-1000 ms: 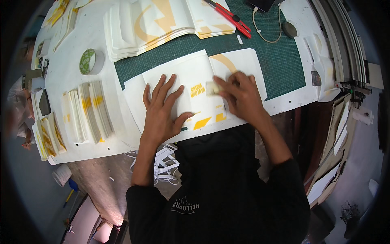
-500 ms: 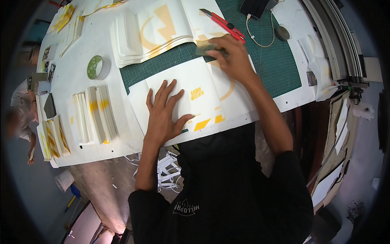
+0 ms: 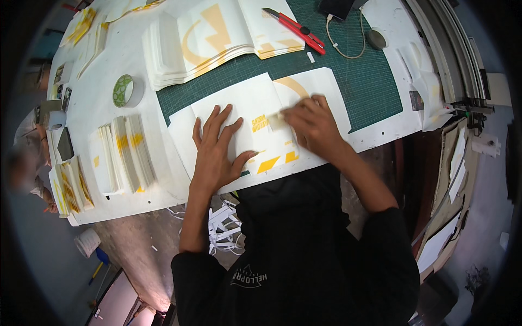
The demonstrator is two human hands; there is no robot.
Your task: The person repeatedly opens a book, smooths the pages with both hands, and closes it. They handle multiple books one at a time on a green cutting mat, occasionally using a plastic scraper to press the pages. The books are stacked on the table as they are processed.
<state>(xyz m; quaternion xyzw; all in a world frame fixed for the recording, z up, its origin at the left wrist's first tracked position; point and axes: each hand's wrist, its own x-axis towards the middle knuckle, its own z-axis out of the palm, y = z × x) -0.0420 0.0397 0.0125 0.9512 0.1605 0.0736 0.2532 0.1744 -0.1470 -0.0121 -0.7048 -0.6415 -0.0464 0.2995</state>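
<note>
A folded white printed sheet with yellow lettering and stripes lies at the table's front edge, partly over a green cutting mat. My left hand presses on the sheet's left part, fingers spread and flat. Over its right part, my right hand is closed on a small flat piece, greyish and blurred, held against the paper beside the yellow lettering. I cannot tell its exact kind. Beyond it lies a stack of similar printed sheets, folded open. A red utility knife rests to the right of the stack.
Tape roll and bundles of folded sheets lie to the left. A dark device with a white cable and a small round object sit at the back right. Another person is at the far left.
My right hand has come down and nearer from beside the stack, bringing the small flat piece onto the sheet by the lettering. My left hand has stayed in place.
</note>
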